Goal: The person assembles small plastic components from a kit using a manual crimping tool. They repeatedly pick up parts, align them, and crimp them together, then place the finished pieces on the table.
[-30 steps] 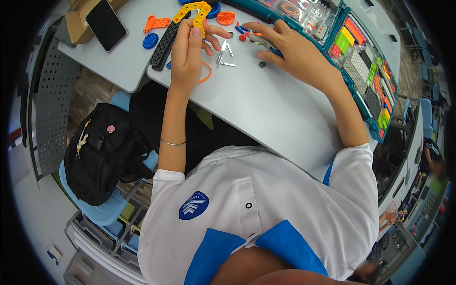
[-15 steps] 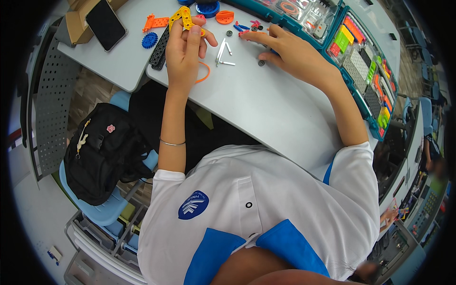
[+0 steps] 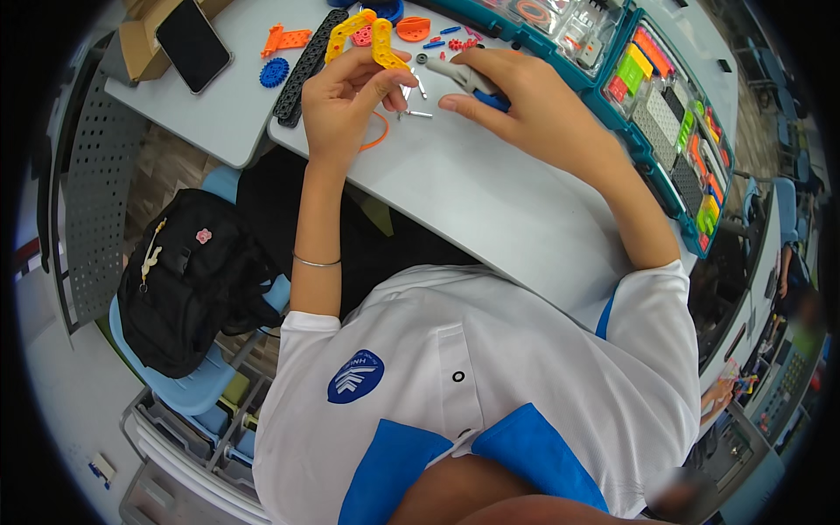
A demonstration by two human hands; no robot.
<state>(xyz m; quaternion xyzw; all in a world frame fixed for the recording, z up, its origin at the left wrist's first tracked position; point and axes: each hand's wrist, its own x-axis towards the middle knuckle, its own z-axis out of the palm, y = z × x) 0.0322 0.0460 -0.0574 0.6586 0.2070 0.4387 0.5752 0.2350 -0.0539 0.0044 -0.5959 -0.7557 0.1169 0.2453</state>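
Between the fingers of my left hand (image 3: 346,96) are bent yellow building beams (image 3: 382,44) with holes, joined in an arch above the table. My right hand (image 3: 542,101) is closed around a grey-and-blue hand tool (image 3: 462,77), whose narrow grey end points left toward the yellow beams. Its exact kind is partly hidden by my fingers. Silver metal shafts (image 3: 420,114) lie on the table between my hands, and a small dark grey ring (image 3: 422,59) is by the tool's end. An orange rubber band (image 3: 378,131) lies beside my left wrist.
Left of my hands lie a long black perforated beam (image 3: 308,70), a blue gear (image 3: 275,73), an orange piece (image 3: 284,40) and a phone (image 3: 194,48). Blue and pink pegs (image 3: 455,42) lie farther back. A teal parts case (image 3: 604,87) borders the right side.
My right hand has picked up the grey-and-blue tool and brought it near the yellow beams. My left hand has turned, tilting the beams toward the right.
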